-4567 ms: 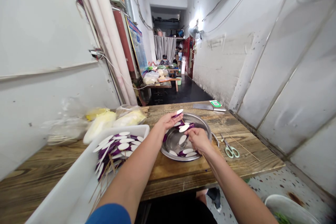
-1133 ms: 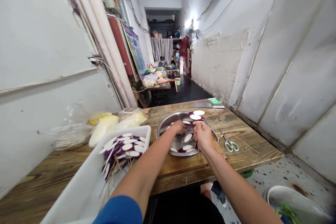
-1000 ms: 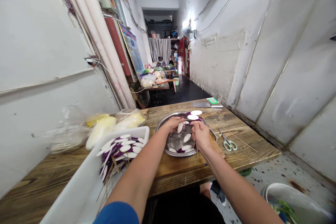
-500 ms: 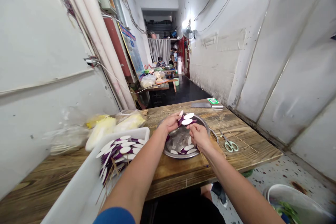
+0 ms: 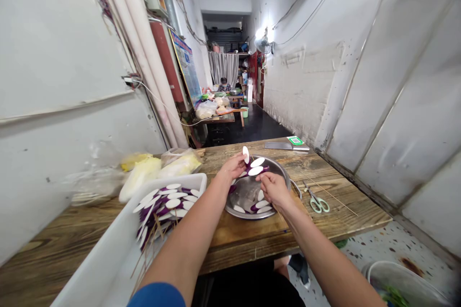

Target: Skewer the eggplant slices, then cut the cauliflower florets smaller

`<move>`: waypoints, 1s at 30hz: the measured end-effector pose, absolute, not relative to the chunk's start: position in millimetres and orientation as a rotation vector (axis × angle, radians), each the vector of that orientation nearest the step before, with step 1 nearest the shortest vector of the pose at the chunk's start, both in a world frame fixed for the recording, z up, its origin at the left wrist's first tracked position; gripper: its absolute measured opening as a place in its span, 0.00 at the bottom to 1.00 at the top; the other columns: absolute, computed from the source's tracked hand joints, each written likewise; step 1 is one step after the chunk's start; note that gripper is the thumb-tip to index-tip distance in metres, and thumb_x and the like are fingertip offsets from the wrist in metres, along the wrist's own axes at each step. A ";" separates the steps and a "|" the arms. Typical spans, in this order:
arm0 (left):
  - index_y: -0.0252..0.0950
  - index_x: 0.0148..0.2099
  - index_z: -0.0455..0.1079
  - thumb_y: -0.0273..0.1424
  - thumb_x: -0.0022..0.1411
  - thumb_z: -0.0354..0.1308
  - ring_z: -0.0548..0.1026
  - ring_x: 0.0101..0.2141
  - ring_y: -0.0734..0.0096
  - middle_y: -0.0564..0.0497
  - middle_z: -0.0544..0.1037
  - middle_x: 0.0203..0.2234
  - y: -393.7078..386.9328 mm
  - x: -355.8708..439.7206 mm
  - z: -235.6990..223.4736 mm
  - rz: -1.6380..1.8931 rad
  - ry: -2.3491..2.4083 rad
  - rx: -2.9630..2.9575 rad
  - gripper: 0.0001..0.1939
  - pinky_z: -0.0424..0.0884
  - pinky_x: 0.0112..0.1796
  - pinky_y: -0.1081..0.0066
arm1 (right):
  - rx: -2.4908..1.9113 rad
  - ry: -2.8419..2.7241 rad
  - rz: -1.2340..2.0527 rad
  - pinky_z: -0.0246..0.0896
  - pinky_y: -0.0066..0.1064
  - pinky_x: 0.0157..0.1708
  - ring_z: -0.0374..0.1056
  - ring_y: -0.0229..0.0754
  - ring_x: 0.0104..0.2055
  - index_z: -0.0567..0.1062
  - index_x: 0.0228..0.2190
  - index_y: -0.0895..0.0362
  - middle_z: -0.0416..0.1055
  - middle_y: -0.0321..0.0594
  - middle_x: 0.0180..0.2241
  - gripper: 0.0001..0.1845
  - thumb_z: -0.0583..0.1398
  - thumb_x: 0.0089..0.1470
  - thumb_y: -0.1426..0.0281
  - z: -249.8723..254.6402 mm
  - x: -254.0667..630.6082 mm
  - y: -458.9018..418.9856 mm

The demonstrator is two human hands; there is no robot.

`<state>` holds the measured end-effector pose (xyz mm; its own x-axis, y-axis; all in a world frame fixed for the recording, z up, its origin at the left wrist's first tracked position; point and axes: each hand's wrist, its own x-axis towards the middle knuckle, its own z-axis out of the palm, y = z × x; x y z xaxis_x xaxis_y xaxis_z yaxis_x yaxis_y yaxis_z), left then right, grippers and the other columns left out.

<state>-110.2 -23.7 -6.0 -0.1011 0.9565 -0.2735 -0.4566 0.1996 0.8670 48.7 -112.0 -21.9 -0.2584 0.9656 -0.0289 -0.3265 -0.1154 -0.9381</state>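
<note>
Over a steel bowl (image 5: 243, 194), my left hand (image 5: 235, 166) pinches a white eggplant slice (image 5: 246, 154) with purple skin, held upright. My right hand (image 5: 274, 189) is closed on a thin skewer, mostly hidden by the fingers. Eggplant slices (image 5: 256, 171) on it sit just beyond my right fingertips, white faces up. More loose slices (image 5: 264, 205) lie in the bottom of the bowl. To the left, a white plastic tub (image 5: 104, 244) holds a pile of skewered eggplant slices (image 5: 174, 203), their bamboo sticks pointing towards me.
On the wooden table (image 5: 230, 244), scissors (image 5: 317, 201) and a lone bamboo skewer (image 5: 334, 196) lie right of the bowl. A cleaver (image 5: 283, 146) rests at the far edge beside a green QR card (image 5: 295, 140). Plastic bags (image 5: 144, 177) stand behind the tub. A bucket (image 5: 403, 273) is on the floor.
The slice in my left hand has turned upright, its white face now towards me. My right hand stays closed on the skewer. The whole view has shifted slightly.
</note>
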 end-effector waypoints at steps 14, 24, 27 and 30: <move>0.28 0.36 0.68 0.19 0.57 0.58 0.62 0.15 0.90 0.53 0.70 0.23 -30.7 -111.3 3.5 1.309 1.027 0.719 0.04 0.46 0.10 0.87 | -0.873 -1.123 1.589 0.32 0.22 0.09 0.41 0.26 0.08 0.68 0.26 0.57 0.52 0.22 0.09 0.10 0.56 0.45 0.63 -21.8 49.1 -112.9; 0.25 0.43 0.67 0.25 0.65 0.50 0.78 0.31 0.67 0.40 0.77 0.30 -29.1 -111.5 4.0 1.347 0.965 0.478 0.08 0.77 0.33 0.70 | -0.882 -1.169 1.609 0.32 0.21 0.09 0.39 0.26 0.09 0.68 0.26 0.57 0.51 0.21 0.09 0.11 0.56 0.44 0.62 -25.1 48.6 -110.8; 0.24 0.44 0.67 0.25 0.65 0.50 0.78 0.35 0.63 0.39 0.78 0.31 -26.6 -113.7 1.9 1.357 0.948 0.461 0.10 0.76 0.39 0.65 | -0.895 -1.179 1.613 0.32 0.21 0.09 0.39 0.26 0.08 0.67 0.26 0.57 0.50 0.21 0.08 0.10 0.56 0.44 0.62 -26.0 48.3 -109.8; 0.23 0.45 0.67 0.25 0.65 0.50 0.79 0.35 0.64 0.38 0.78 0.31 -24.7 -115.4 1.2 1.347 0.951 0.459 0.11 0.76 0.40 0.65 | -0.910 -1.182 1.606 0.31 0.22 0.09 0.39 0.26 0.08 0.67 0.26 0.57 0.51 0.21 0.09 0.10 0.55 0.44 0.63 -26.7 47.9 -108.8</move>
<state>-115.4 -24.7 1.2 -0.0582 0.9491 -0.3096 -0.6096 0.2119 0.7639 47.9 -108.8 -26.7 -0.3090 0.9501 -0.0425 -0.2416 -0.1217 -0.9627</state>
